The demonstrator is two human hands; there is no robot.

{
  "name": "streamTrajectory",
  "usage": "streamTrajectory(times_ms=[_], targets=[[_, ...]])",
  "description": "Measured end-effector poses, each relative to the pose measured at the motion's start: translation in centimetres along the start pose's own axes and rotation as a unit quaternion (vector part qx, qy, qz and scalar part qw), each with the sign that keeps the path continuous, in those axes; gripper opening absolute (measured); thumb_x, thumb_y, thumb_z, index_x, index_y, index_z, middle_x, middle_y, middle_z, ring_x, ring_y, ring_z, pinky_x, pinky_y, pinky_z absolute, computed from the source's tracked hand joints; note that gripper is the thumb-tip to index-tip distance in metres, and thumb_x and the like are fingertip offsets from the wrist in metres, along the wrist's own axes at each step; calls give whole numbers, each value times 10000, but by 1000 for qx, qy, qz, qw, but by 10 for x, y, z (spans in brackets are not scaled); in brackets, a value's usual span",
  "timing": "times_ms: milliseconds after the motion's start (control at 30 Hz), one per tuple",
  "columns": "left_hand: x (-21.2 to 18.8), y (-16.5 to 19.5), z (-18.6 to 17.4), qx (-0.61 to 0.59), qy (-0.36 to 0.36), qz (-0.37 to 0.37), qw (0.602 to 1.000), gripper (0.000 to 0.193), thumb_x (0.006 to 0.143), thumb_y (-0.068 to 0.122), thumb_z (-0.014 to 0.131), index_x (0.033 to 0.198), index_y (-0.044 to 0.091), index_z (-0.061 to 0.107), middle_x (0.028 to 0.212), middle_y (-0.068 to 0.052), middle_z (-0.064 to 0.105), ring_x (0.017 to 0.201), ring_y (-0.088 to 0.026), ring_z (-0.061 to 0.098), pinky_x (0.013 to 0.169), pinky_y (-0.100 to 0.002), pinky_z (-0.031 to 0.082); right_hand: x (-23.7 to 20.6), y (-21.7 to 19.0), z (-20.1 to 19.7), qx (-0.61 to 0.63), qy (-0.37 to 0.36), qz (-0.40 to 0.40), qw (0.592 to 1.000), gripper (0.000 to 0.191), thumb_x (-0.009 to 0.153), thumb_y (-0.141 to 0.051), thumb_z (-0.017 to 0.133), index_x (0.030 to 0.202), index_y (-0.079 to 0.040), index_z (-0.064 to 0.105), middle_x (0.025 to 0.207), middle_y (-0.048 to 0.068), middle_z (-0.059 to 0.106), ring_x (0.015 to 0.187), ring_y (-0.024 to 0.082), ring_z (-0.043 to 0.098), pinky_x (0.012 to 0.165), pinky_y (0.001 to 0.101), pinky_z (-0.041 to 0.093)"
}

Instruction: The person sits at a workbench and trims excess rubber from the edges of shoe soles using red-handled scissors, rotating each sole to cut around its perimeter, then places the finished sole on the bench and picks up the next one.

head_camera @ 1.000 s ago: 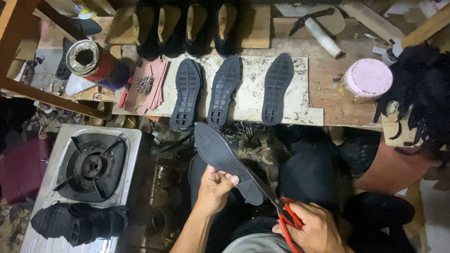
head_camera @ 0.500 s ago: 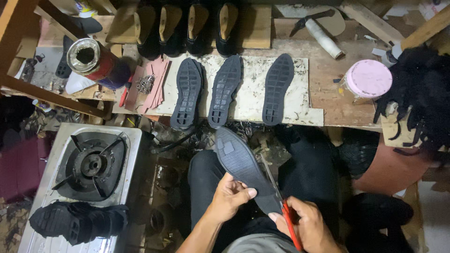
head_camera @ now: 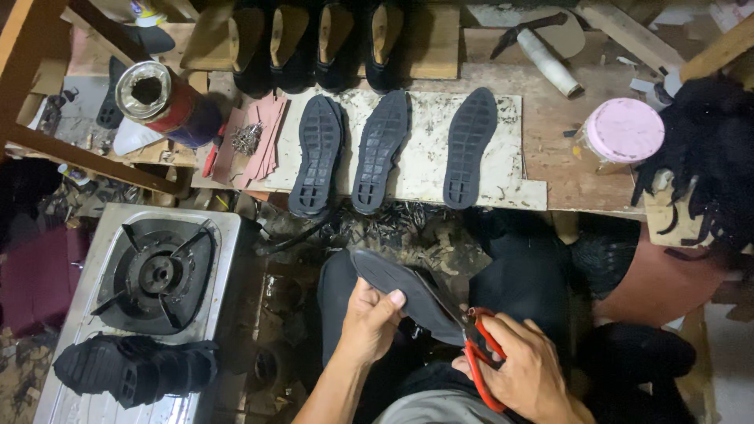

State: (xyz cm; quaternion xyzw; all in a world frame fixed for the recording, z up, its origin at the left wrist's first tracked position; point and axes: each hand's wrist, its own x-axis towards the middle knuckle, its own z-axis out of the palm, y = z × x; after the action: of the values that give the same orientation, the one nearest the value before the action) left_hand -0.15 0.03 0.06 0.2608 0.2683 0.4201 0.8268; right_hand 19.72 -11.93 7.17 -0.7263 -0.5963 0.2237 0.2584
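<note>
My left hand (head_camera: 369, 320) grips a dark rubber shoe sole (head_camera: 404, 292) from underneath, thumb on top, holding it over my lap. My right hand (head_camera: 525, 367) holds red-handled scissors (head_camera: 481, 353) whose blades meet the sole's near end. Three more black soles (head_camera: 380, 151) lie side by side, tread up, on a pale board (head_camera: 510, 184) on the workbench ahead.
Several black shoes on wooden lasts (head_camera: 322, 39) line the bench's back. A glue tin (head_camera: 161, 102) and a pile of small nails (head_camera: 247, 138) sit at left, a pink-lidded jar (head_camera: 624, 132) at right. A gas stove (head_camera: 157, 275) with a black shoe (head_camera: 133, 369) stands at lower left.
The sole has been drawn down and towards me, its tip now pointing left. My left hand has shifted its grip and the scissors have closed in on the near end.
</note>
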Motion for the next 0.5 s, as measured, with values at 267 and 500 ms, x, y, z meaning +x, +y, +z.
streamTrajectory(times_ms=[267,500], targets=[[-5,-4,-8,54,-50,-42,996,524,920,-5,669,1404,63,481,1178,-69,682,955,-138,646,775,-292,499,6,-6,-8,-17,3,-37,999,645,559,-445,943,1014,-56,702,832,80,716,634,314,661,630,430,490],[-7,0,-17,53,-100,-37,993,571,962,-19,679,1486,27,457,1232,-89,671,945,-130,616,780,-285,477,-4,5,-6,27,-10,-46,999,585,555,-419,950,977,-80,728,707,90,694,573,303,672,598,409,542]])
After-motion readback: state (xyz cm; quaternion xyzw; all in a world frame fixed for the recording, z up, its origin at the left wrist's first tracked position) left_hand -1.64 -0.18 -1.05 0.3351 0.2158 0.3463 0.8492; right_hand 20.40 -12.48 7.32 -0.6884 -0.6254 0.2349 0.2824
